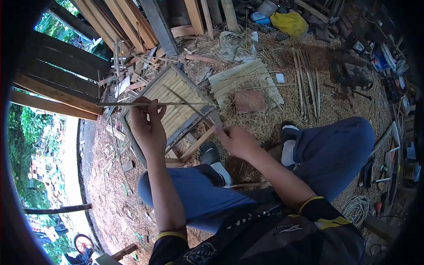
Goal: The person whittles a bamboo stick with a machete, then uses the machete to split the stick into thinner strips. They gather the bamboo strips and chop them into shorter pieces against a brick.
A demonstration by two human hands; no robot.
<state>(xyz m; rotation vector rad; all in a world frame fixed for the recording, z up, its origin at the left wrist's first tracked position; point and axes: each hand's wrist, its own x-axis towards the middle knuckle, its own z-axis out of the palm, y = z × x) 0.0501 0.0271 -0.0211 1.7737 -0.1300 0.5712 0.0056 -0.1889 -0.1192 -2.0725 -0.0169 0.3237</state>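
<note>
My left hand [148, 126] is closed in a pinch around a thin bamboo strip [187, 104], which lies nearly level across the view. My right hand [236, 140] has its fingers curled, and a long thin dark blade [187, 102] runs from it up and left, crossing the strip. Its handle is mostly hidden by the fingers. Beneath both hands, between my left side and my feet, rests a wooden frame [152, 86] filled with side-by-side pale bamboo slats [170, 92].
Several long bamboo strips [308, 84] lie on the shavings-covered ground. A reddish block [249, 101] sits by a pale slatted mat [240, 73]. Planks [128, 22] lean at the back left. A yellow cloth [289, 23] and a coil of wire [357, 208] are farther off.
</note>
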